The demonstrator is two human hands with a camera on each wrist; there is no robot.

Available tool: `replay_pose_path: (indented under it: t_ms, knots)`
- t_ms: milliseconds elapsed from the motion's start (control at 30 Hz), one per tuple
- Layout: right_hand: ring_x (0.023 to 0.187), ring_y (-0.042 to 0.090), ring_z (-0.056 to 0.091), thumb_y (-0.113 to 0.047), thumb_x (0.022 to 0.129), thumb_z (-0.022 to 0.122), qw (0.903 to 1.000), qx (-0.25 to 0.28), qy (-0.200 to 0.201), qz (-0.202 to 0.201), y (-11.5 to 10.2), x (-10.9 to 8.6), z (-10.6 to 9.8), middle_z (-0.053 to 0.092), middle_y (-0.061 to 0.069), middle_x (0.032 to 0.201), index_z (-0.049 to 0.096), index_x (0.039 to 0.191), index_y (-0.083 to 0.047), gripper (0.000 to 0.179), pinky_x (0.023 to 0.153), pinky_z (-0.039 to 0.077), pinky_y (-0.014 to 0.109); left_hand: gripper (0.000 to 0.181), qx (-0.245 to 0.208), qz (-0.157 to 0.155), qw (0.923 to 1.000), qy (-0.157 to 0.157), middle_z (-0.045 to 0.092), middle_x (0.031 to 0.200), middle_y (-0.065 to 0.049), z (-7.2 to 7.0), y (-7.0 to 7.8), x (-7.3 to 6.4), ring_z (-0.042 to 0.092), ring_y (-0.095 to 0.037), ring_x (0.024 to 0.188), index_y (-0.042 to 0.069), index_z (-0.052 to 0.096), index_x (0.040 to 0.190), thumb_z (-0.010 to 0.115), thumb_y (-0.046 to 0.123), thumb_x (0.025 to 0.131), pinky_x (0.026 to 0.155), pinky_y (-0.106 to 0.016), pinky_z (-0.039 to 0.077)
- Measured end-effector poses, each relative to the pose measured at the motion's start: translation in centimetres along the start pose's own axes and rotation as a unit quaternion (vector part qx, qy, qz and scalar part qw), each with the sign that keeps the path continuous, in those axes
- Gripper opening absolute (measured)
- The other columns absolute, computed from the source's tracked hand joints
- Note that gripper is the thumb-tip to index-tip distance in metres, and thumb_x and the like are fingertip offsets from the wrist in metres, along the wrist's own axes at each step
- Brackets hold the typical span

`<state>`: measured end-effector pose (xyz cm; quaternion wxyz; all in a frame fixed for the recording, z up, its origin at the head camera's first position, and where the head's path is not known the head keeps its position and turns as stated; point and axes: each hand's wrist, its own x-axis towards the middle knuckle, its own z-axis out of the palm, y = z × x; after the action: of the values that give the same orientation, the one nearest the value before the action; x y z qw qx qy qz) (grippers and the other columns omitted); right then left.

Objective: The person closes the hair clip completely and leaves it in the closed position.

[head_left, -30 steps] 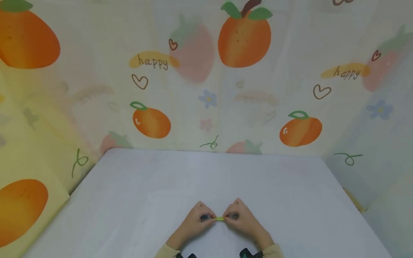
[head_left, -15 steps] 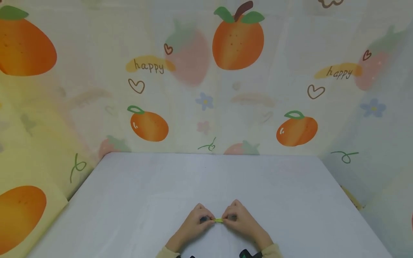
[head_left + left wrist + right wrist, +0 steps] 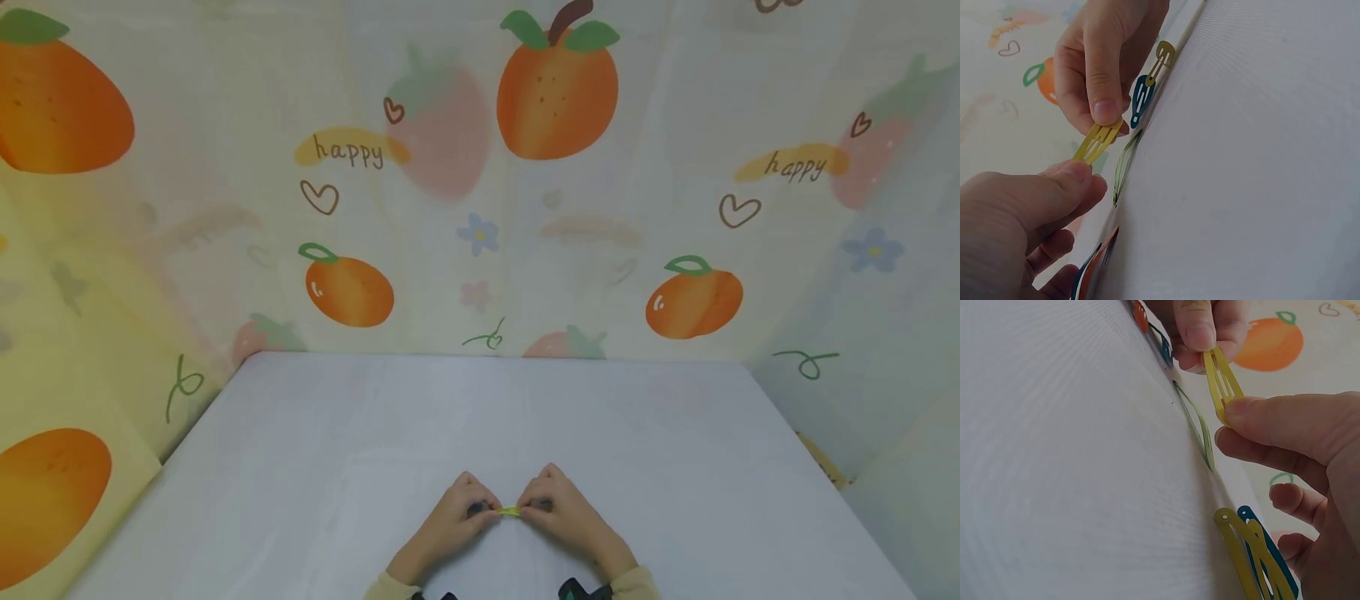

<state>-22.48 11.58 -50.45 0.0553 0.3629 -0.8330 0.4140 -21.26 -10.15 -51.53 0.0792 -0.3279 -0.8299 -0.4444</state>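
Observation:
A yellow snap hair clip [image 3: 509,512] spans the small gap between my two hands, above the white table. My left hand [image 3: 455,510] pinches one end of it between thumb and fingertips; in the left wrist view the thumb lies flat on the yellow clip [image 3: 1096,144]. The other end is pinched by my right hand [image 3: 562,517], as the right wrist view also shows. Beyond the hands, a green hair clip [image 3: 1196,425] lies in the middle. To its right are an olive-yellow clip [image 3: 1160,61] and a blue clip [image 3: 1142,100]; to its left are an orange clip [image 3: 1140,315] and another blue one [image 3: 1162,347].
The white table [image 3: 337,417] reaches back to a cloth backdrop [image 3: 442,250] printed with oranges, strawberries and hearts. The same cloth rises along both sides. Dark wrist straps [image 3: 583,589] show at the sleeves.
Both hands keep their hold on the yellow hair clip, in nearly the same place. The head view has shifted slightly.

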Motion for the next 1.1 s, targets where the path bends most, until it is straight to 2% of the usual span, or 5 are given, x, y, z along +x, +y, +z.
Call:
replay_pose_path:
  t_ms: [300, 533, 700, 867, 1100]
  knots:
    - [0.073, 0.007, 0.038, -0.022, 0.081, 0.064, 1.0000, 0.007, -0.003, -0.005, -0.09, 0.08, -0.13, 0.063, -0.008, 0.078, 0.069, 0.079, -0.016, 0.007, 0.063, 0.034, 0.022, 0.007, -0.009, -0.024, 0.9996, -0.015, 0.046, 0.082, 0.013, -0.12, 0.25, 0.00, 0.039, -0.005, 0.076, 0.011, 0.065, 0.082, 0.064, 0.018, 0.082, 0.065, -0.022, 0.038]
    - [0.074, 0.005, 0.038, -0.022, 0.080, 0.066, 0.9999, -0.004, 0.006, -0.009, 0.01, 0.02, -0.10, 0.062, -0.014, 0.078, 0.069, 0.078, -0.018, 0.006, 0.063, 0.035, 0.022, 0.007, -0.018, -0.042, 0.9988, -0.017, 0.045, 0.082, 0.012, -0.06, 0.32, 0.01, 0.040, -0.006, 0.076, 0.011, 0.065, 0.082, 0.064, 0.017, 0.082, 0.066, -0.023, 0.038]
    - [0.074, 0.005, 0.037, -0.021, 0.079, 0.067, 0.9999, -0.001, 0.009, -0.014, 0.01, -0.04, -0.16, 0.062, -0.013, 0.078, 0.069, 0.078, -0.017, 0.005, 0.063, 0.035, 0.023, 0.001, -0.023, -0.037, 0.9989, -0.017, 0.045, 0.082, 0.012, -0.05, 0.36, 0.03, 0.040, -0.006, 0.076, 0.013, 0.064, 0.082, 0.065, 0.012, 0.081, 0.067, -0.023, 0.039]
    - [0.073, 0.005, 0.037, -0.021, 0.079, 0.067, 0.9997, -0.004, 0.011, -0.020, -0.06, 0.00, -0.20, 0.062, -0.015, 0.078, 0.070, 0.078, -0.017, 0.005, 0.063, 0.035, 0.022, 0.006, -0.031, -0.037, 0.9987, -0.017, 0.045, 0.083, 0.011, -0.04, 0.36, -0.01, 0.041, -0.007, 0.076, 0.014, 0.064, 0.082, 0.065, 0.008, 0.080, 0.067, -0.024, 0.039]
    - [0.073, 0.006, 0.038, -0.021, 0.080, 0.065, 0.9997, 0.000, 0.000, -0.023, -0.06, 0.10, -0.30, 0.064, -0.006, 0.078, 0.069, 0.079, -0.015, 0.007, 0.063, 0.035, 0.021, 0.004, -0.030, -0.030, 0.9989, -0.018, 0.046, 0.080, 0.011, -0.14, 0.48, 0.08, 0.040, -0.006, 0.075, 0.013, 0.065, 0.080, 0.066, 0.009, 0.079, 0.065, -0.023, 0.038]
